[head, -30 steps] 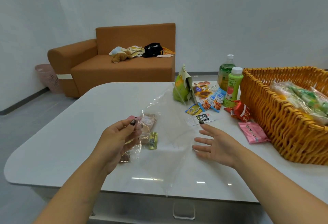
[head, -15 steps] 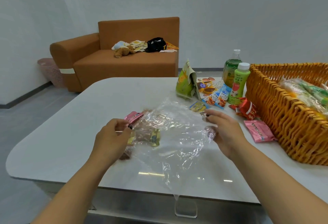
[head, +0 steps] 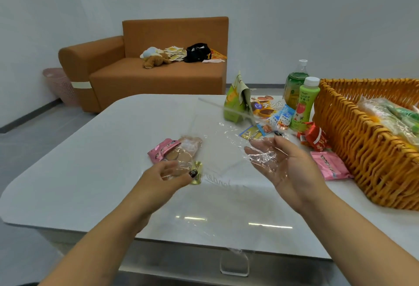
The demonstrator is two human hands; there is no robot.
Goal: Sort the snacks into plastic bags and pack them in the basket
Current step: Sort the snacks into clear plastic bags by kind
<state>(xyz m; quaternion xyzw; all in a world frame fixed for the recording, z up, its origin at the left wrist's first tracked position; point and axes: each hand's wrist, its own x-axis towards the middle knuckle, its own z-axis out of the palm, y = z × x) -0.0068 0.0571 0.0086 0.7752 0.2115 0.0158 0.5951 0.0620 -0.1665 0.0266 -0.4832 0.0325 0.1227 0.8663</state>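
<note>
A clear plastic bag (head: pixel 226 161) is stretched above the white table (head: pixel 90 172) between my hands. My left hand (head: pixel 165 179) pinches its left edge with curled fingers. My right hand (head: pixel 281 163) is spread flat, palm toward the left, and the film clings over its palm. Near my left hand, seen through the film, lie a pink packet (head: pixel 162 149), a pack of brown biscuits (head: pixel 184 150) and a gold-wrapped sweet (head: pixel 197 173); whether they are inside the bag I cannot tell. The wicker basket (head: pixel 353 149) at the right holds bagged snacks (head: pixel 390 115).
Loose on the table beside the basket lie a pink packet (head: pixel 328 165) and a red packet (head: pixel 316 137). Behind them are two green bottles (head: pixel 305 104), a green pouch (head: pixel 234 99), a biscuit box (head: pixel 265 106) and several small sachets (head: pixel 280 119). An orange sofa (head: pixel 158 77) stands beyond the table.
The crumpled bag has been pulled out wide. My right hand has let go of its pinch and opened flat against the film; my left hand stays on the left edge.
</note>
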